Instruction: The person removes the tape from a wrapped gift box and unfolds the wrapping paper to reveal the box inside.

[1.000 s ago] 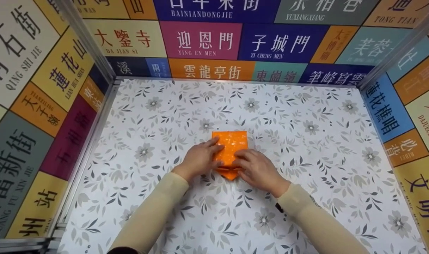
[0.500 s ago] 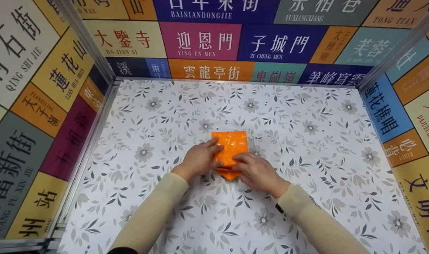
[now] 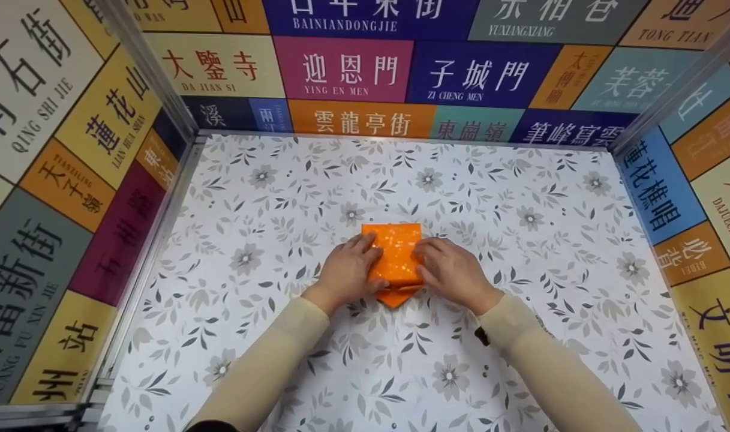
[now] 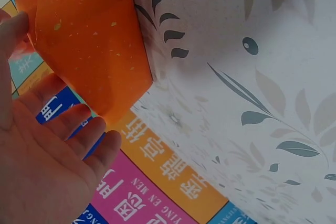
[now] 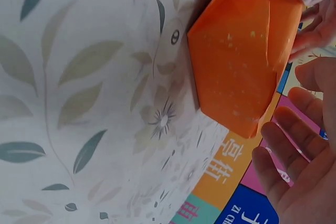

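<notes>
A folded piece of orange paper [image 3: 396, 255] with light flecks lies in front of me. In the head view its far part is square, and a pointed flap [image 3: 394, 297] sticks out at the near end. My left hand [image 3: 348, 268] rests along the left side, its thumb at the near corner. In the left wrist view, the other fingers [image 4: 79, 135] extend loosely beside the orange paper [image 4: 94, 40]. At the right side is my right hand [image 3: 454, 270], fingertips at the edge. The right wrist view shows its fingers [image 5: 294, 140] spread and relaxed near the paper [image 5: 236, 61].
A table covering [image 3: 269, 210] with grey flowers and leaves spreads under the paper. Panels with coloured blocks and Chinese characters [image 3: 347, 69] stand at the back and both sides. A metal rail [image 3: 400, 139] runs along the back edge.
My right hand has moved from the paper's near edge outward to its right side. More of the pointed flap shows. The left hand has shifted slightly right, still at the left side.
</notes>
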`<move>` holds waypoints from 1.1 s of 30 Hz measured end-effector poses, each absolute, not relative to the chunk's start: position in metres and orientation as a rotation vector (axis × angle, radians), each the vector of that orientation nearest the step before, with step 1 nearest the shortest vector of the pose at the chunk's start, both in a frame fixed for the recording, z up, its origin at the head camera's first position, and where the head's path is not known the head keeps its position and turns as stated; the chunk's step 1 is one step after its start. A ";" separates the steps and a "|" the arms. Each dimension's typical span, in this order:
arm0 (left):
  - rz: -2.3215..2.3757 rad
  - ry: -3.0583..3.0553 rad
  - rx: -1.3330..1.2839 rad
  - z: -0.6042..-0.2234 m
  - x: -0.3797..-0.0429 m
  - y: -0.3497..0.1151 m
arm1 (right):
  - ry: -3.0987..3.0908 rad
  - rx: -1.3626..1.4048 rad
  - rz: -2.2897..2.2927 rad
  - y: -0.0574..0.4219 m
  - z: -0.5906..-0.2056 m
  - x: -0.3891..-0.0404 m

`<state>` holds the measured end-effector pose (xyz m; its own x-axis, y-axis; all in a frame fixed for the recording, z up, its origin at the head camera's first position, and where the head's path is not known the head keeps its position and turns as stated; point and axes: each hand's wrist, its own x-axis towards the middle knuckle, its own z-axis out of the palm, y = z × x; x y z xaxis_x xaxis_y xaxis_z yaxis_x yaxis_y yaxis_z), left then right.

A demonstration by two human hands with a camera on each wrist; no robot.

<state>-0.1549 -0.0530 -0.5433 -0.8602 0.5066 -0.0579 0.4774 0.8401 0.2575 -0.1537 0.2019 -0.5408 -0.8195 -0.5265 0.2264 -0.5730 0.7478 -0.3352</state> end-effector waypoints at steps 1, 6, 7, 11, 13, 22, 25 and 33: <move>0.357 2.889 0.778 -0.543 -0.155 -0.053 | -2.837 0.889 0.591 0.202 -0.541 -0.156; 0.355 2.876 0.781 -0.542 -0.154 -0.052 | -2.891 0.915 0.549 0.201 -0.542 -0.166; 0.356 2.874 0.782 -0.542 -0.154 -0.052 | -2.906 0.924 0.546 0.201 -0.543 -0.168; 0.350 2.868 0.794 -0.542 -0.155 -0.053 | -2.995 0.933 0.515 0.200 -0.545 -0.171; 0.344 2.868 0.806 -0.542 -0.155 -0.054 | -3.025 0.931 0.501 0.201 -0.546 -0.171; 0.330 2.909 0.813 -0.541 -0.160 -0.063 | -2.987 0.978 0.411 0.202 -0.548 -0.169; 0.335 2.926 0.793 -0.542 -0.161 -0.065 | -2.955 0.991 0.373 0.203 -0.548 -0.166; 0.279 3.055 0.729 -0.547 -0.157 -0.055 | -2.891 0.957 0.338 0.203 -0.550 -0.159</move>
